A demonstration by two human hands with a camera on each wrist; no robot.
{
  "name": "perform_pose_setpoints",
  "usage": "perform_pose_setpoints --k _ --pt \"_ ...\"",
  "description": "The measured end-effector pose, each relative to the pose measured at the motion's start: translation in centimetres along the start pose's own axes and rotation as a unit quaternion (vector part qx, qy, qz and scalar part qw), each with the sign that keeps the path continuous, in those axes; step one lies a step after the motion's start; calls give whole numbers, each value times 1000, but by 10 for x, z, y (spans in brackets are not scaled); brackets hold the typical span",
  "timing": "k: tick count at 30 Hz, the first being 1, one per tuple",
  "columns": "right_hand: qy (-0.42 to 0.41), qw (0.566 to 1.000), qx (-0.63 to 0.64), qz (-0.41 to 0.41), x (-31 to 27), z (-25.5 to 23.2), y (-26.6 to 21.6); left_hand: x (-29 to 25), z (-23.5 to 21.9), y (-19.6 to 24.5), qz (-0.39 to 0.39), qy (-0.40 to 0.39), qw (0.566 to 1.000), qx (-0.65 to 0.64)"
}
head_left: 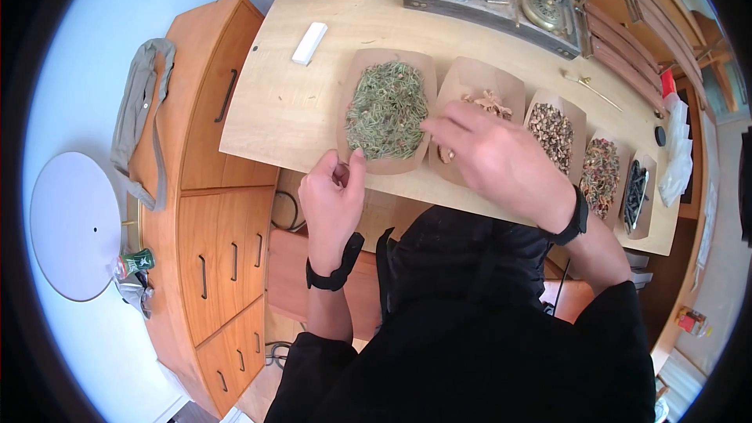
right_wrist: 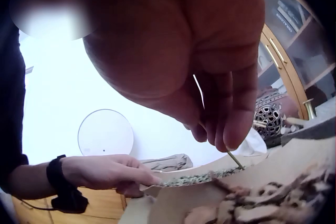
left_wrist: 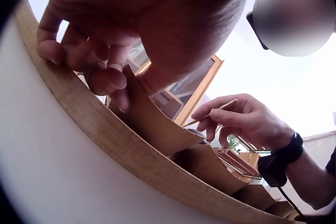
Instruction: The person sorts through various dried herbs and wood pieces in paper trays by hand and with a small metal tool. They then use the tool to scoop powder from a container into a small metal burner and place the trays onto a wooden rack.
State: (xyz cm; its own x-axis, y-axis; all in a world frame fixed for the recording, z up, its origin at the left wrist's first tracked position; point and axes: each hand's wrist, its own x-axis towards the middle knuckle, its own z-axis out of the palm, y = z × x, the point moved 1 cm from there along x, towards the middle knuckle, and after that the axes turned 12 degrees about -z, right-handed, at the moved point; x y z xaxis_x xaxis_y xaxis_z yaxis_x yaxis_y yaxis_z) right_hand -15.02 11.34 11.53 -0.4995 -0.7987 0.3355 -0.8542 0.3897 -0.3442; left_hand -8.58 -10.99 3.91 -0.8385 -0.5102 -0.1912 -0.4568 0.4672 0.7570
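At the table's near edge, a brown paper tray (head_left: 423,63) holds dried green herb (head_left: 389,106). My left hand (head_left: 333,192) pinches its near-left corner between thumb and curled fingers. Over the tray's right side reaches my right hand (head_left: 505,160), pinching a thin stick (right_wrist: 235,160) whose lower end slants down to the herb in the right wrist view. Partly hidden beneath that hand is a second paper tray (head_left: 489,70) with curled brown pieces (right_wrist: 262,208). In the left wrist view the stick pokes up past the right thumb.
Further right stand paper trays of brown chunks (head_left: 551,133), mixed red-green bits (head_left: 601,176) and black sticks (head_left: 636,196). A white block (head_left: 309,43) lies left. Behind are a tool tray (head_left: 501,12) with glassware and a slim brass tool (head_left: 599,92). Wooden drawers (head_left: 227,258) flank the table.
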Motion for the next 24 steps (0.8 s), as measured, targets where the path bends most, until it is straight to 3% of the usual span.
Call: perform_pose_setpoints --k 7,9,14,19,21,24 --pt "-23 996 79 -45 1 3 -15 -1 -1 -2 0 -9 1000 -4" --pt "12 994 69 -80 -1 1 -20 0 0 -4 0 -13 1000 -10" --pt "-30 998 22 -51 -8 -21 -36 -1 0 -2 2 -21 1000 -13" --pt "-41 999 -11 2 -9 -11 -33 -2 0 -2 12 -10 1000 -5" --pt "-27 996 83 -26 -8 -1 -30 -3 0 -2 8 -14 1000 -6" --pt "-7 994 107 -36 -4 10 -31 -2 -1 -3 2 -18 1000 -7"
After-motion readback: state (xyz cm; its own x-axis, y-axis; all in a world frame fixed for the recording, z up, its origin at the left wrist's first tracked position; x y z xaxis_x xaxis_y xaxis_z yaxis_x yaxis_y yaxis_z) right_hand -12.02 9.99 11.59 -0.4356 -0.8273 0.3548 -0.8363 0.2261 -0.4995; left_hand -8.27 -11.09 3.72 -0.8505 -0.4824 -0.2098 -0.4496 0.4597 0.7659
